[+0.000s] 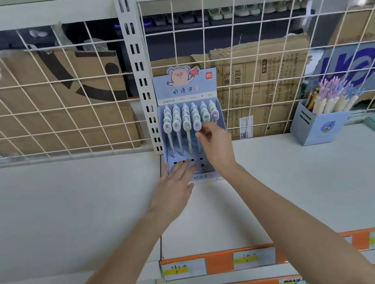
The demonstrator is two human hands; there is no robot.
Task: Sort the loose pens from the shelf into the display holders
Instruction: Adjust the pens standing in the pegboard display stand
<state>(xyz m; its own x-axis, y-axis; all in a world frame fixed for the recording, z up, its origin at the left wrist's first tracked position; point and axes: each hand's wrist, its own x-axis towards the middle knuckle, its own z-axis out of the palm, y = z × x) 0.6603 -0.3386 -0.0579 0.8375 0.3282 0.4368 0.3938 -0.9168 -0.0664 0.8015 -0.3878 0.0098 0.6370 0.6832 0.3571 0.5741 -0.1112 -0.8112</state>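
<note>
Your left hand lies flat with straight fingers on the front of the blue pen holder, holding nothing. Your right hand is up at 12 o'clock from it, and its fingers pinch the round top of a pen standing in the front row. More pens with round tops fill the rows behind. The holder sits on the white shelf. A grey box of pens stands at 3 o'clock, well apart.
</note>
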